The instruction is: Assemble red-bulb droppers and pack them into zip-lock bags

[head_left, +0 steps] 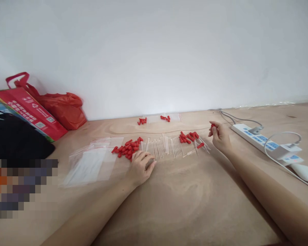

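Red bulb [213,125] pinched in your right hand [220,137]; left hand [140,167] loosely spread by tubes [160,147]; tabletop [184,200] open toward six o'clock.

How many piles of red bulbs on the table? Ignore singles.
4: big pile by the left hand, smaller pile left of the right hand, back-left pile and back-right pile near the wall. The left hand may hide part of the big pile.

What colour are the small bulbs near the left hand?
The bulbs are red; see the head view.
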The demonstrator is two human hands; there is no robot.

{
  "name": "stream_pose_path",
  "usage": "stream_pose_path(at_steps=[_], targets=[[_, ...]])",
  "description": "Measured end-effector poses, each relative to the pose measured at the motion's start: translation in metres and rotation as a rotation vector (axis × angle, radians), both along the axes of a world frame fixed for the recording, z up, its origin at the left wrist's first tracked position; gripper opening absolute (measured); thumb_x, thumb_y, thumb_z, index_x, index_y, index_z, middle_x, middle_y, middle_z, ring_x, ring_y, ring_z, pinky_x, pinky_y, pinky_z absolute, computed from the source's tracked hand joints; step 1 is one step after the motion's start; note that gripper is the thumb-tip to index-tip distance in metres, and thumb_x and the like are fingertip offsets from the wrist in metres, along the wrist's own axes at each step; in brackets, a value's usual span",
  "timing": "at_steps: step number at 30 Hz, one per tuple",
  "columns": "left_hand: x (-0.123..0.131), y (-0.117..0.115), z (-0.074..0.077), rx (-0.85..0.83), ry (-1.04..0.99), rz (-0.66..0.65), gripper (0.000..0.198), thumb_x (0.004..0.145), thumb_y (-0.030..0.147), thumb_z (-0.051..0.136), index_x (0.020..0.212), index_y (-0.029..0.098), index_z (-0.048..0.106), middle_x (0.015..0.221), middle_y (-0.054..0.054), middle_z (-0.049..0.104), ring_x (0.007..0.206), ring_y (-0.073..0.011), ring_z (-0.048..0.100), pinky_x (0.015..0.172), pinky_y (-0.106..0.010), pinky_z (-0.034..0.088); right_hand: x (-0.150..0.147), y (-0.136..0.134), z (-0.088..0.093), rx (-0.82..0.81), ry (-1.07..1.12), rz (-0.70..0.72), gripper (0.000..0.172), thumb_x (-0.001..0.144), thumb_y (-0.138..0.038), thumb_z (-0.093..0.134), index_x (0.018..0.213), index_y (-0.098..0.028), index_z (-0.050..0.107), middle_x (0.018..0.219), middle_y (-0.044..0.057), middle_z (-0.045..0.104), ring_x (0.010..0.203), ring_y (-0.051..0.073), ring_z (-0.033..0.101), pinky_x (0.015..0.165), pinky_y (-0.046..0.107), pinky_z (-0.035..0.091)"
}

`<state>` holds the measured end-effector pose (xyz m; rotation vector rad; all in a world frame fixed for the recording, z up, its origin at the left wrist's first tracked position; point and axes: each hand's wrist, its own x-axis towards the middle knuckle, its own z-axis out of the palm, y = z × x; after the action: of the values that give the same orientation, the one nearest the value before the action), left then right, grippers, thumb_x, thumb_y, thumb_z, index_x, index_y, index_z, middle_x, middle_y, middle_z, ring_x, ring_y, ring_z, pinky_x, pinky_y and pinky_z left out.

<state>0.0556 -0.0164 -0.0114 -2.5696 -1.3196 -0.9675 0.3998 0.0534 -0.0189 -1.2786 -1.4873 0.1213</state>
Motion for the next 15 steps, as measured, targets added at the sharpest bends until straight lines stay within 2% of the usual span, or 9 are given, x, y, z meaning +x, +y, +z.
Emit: stream_pose_path(at_steps=[5,8,10,12,14,15], targets=[[-0.002,-0.002,0.002,0.001,0.007,-0.001,0.01,0.079,0.025,0.05,0.081,0.019,0.059,0.082,-0.004,0.06,0.083,-0.0188,0.051,0.078,-0.036,0.037,-0.018,0.005,-0.004,0.004,0.002,0.058,0.031,0.086,-0.038,0.03,0.107,-0.019,0.043,0.078,0.002,0.049,0.058,0.011,0.052,0.061,0.029,0.046],[0.007,-0.007,0.002,-0.003,0.014,-0.069,0.012,0.078,0.026,0.051,0.086,0.02,0.059,0.086,-0.004,0.06,0.086,-0.0193,0.052,0.08,-0.037,0.037,-0.013,0.006,0.007,-0.009,0.014,0.04,0.031,0.086,-0.038,0.028,0.105,-0.018,0.041,0.077,0.002,0.047,0.061,0.012,0.052,0.061,0.029,0.045],[0.023,-0.011,0.001,-0.038,0.021,-0.185,0.016,0.078,0.028,0.051,0.091,0.02,0.058,0.092,-0.005,0.059,0.089,-0.0194,0.052,0.081,-0.037,0.038,0.006,0.005,0.021,-0.093,-0.043,-0.003,0.031,0.084,-0.04,0.03,0.1,-0.018,0.044,0.072,0.001,0.047,0.058,0.013,0.05,0.058,0.03,0.044],[0.047,-0.015,0.0,-0.091,0.025,-0.328,0.022,0.077,0.029,0.052,0.097,0.021,0.056,0.098,-0.006,0.056,0.093,-0.0197,0.051,0.082,-0.035,0.041,0.038,-0.004,0.032,-0.281,-0.192,-0.059,0.029,0.078,-0.046,0.041,0.084,-0.02,0.051,0.062,0.0,0.047,0.053,0.014,0.047,0.052,0.03,0.04],[0.077,-0.015,-0.002,-0.123,0.025,-0.405,0.028,0.075,0.03,0.054,0.101,0.02,0.054,0.103,-0.008,0.054,0.098,-0.0212,0.049,0.084,-0.036,0.041,0.078,-0.02,0.032,-0.499,-0.317,-0.021,0.032,0.063,-0.051,0.059,0.064,-0.02,0.052,0.053,0.0,0.047,0.044,0.013,0.043,0.044,0.029,0.035],[0.092,-0.015,-0.003,-0.138,0.027,-0.412,0.031,0.073,0.031,0.056,0.102,0.019,0.053,0.105,-0.009,0.052,0.099,-0.022,0.049,0.084,-0.037,0.042,0.097,-0.03,0.028,-0.53,-0.311,-0.027,0.033,0.056,-0.051,0.065,0.059,-0.021,0.052,0.049,0.0,0.046,0.04,0.012,0.041,0.041,0.029,0.033]])
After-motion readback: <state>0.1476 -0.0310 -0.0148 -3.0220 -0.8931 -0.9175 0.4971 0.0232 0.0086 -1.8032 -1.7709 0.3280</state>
